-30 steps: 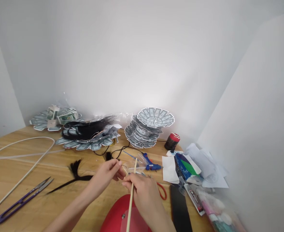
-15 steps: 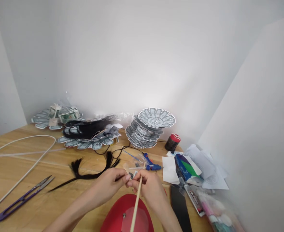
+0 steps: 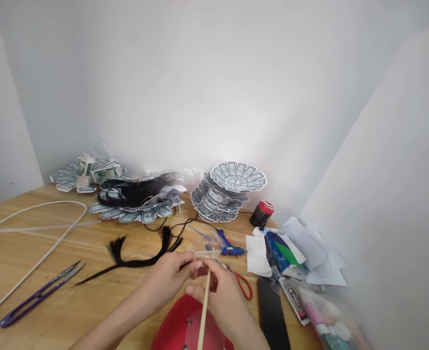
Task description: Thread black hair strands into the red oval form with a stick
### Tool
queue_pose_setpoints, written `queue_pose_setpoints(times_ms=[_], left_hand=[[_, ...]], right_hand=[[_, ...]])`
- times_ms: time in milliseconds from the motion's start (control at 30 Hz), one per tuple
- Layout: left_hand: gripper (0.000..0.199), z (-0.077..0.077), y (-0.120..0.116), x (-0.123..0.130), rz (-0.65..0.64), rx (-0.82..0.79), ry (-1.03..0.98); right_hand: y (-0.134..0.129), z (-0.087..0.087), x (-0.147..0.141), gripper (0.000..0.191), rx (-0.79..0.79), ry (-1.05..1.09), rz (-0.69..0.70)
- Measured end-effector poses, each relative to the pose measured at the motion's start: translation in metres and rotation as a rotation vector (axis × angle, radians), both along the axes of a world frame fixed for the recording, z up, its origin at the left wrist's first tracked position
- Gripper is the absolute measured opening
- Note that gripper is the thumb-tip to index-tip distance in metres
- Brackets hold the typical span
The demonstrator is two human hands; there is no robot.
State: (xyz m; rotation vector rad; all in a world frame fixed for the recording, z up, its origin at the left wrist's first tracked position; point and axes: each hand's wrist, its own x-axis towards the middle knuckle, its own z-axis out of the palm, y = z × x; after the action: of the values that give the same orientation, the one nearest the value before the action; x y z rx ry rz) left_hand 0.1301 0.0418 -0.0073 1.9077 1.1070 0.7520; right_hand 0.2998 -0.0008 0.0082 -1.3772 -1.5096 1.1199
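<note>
Since half a second ago, my right thumb has dropped clear of my left fingertips, and the orange scissors [image 3: 249, 288] show again beside that hand. Right hand [image 3: 222, 288] is loosely curled, thumb apart, with the pale stick [image 3: 203, 318] tucked in it, slanting up over a red dome [image 3: 172, 323]. Left hand [image 3: 170, 273] is nearly closed, thumb against fingers, meeting the right fingertips (can't tell if anything's pinched there, sorry). Progress? I'd say mid-step: the stick's still in hand, not set down, and whatever's finished at the fingertips is hidden. Further out on the table [image 3: 90, 296]: black hair [image 3: 136, 264], glue gun [image 3: 229, 247], purple snips [image 3: 32, 302], and, by the wall, stacked paper rings [image 3: 218, 198].
</note>
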Motion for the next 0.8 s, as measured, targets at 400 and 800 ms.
queue_pose_setpoints(times_ms=[400,800], left_hand=[[0.039,0.018,0.001,-0.018,-0.280,-0.220,-0.253],[0.044,0.010,0.010,-0.022,-0.059,-0.061,-0.124]], right_hand=[[0.000,0.007,0.030,0.042,-0.144,0.167,0.161],[0.014,-0.005,0.051,0.051,0.109,-0.022,-0.271]])
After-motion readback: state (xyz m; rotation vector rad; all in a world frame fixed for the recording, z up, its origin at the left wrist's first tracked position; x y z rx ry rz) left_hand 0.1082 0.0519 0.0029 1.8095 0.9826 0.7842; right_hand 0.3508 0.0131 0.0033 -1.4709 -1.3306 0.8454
